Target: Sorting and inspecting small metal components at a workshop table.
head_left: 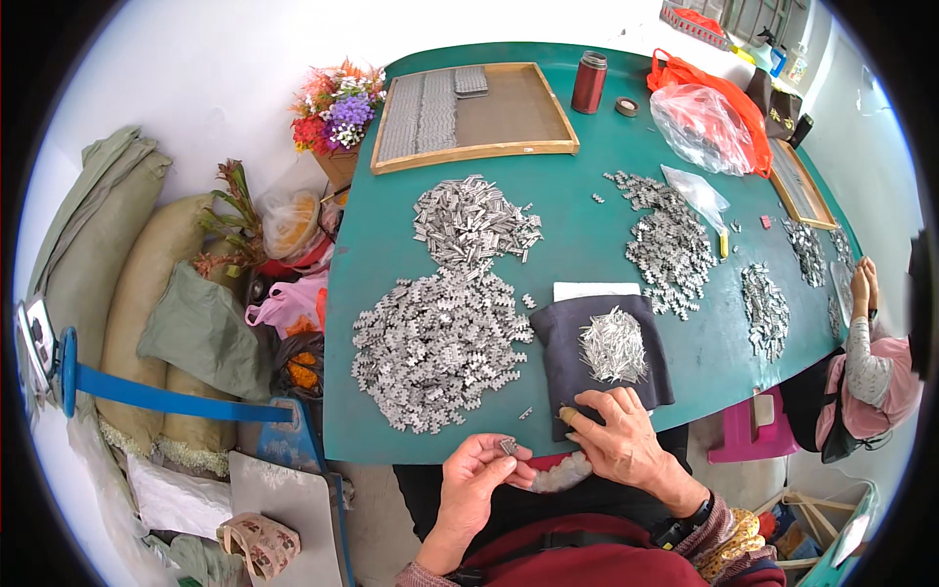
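Over the near edge of the table, my left hand (476, 474) is closed, pinching a small grey metal link piece (509, 446) between thumb and fingers. My right hand (621, 435) rests palm down on the near edge of a dark cloth (558, 342), its fingers apart. A light covering shows on one of its fingertips. Just beyond those fingers, thin silvery pins (613, 346) lie heaped on the cloth. Left of the cloth spreads a large pile of grey toothed metal links (440, 352). A smaller pile of narrow metal pieces (474, 223) adjoins it at the far side.
A wooden-framed tray (476, 149) with rows of grey pieces lies farther back, left of a red bottle (589, 83). More link piles (670, 249) lie to the right, near plastic bags (704, 122). Another person (875, 372) sits at the right edge. Sacks (147, 293) stand at left.
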A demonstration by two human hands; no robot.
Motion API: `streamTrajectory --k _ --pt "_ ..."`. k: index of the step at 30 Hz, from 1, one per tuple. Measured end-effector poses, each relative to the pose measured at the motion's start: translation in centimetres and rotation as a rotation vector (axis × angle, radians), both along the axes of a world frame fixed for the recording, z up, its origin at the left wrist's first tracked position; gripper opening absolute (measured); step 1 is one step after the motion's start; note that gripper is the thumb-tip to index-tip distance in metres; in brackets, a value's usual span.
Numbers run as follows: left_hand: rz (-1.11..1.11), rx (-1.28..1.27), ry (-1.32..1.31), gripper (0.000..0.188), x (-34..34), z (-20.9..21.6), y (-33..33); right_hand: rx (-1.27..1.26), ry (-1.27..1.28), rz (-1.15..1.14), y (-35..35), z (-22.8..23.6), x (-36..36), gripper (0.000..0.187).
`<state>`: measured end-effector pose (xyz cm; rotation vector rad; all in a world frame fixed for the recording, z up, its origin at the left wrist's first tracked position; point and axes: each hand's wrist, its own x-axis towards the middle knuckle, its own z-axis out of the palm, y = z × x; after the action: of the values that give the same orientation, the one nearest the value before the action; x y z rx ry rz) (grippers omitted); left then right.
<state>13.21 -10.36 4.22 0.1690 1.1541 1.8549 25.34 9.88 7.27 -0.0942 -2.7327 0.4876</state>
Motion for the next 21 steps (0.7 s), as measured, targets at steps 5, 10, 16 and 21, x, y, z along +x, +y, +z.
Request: streamTrajectory --k 5,10,16,21 --pt "-0.010 -0.006 -0.013 0.018 -0.1 0.5 -0.1 0.003 0.055 0.036 -0.5 -0.7 -1.3 0.036" --pt "-0.038 0.021 -0.022 0.021 -0.1 0.2 -0.5 -0.026 0.069 0.044 -1.6 -0.6 -2.8 0.028" --pt "-0.023 0.025 -0.024 0.021 -0.2 0.3 -0.9 -0.019 0.053 0.046 -2.3 -1.0 -3.4 0.025" --pt "-0.019 0.024 -0.031 0.020 -0.2 0.5 -0.9 -0.002 0.051 0.028 -1.9 -1.7 -3.0 0.030"
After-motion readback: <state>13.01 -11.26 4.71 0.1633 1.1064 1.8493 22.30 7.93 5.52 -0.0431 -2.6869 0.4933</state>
